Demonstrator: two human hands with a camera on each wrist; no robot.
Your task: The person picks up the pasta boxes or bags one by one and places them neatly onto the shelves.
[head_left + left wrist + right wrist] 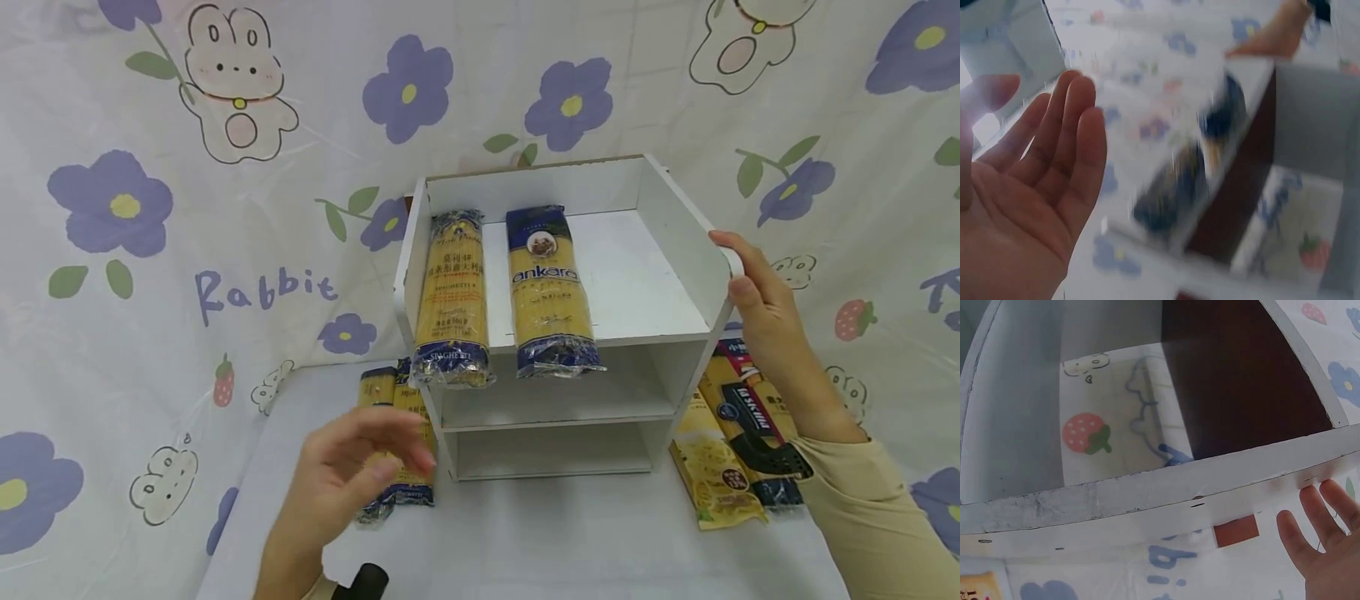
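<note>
A white shelf unit (558, 421) stands on the table, its top tray holding two packs of spaghetti side by side. The left pack (453, 292) leans by the tray's left wall; the Ankara pack (553, 292) lies right of it, both bottom ends jutting past the front edge. My right hand (776, 325) grips the front corner of the tray's right wall, thumb at the front. In the right wrist view, its fingertips (1310, 487) touch the panel's outer face. Held in the air before the shelf's lower left, my left hand (348, 471) has relaxed fingers and holds nothing.
More spaghetti packs (414, 479) stand at the shelf's left side. To its right lean a yellow noodle pack (716, 471) and a dark-labelled pasta pack (750, 400). White cloth (570, 542) covers the table, and a flower-and-rabbit curtain (255, 208) hangs behind.
</note>
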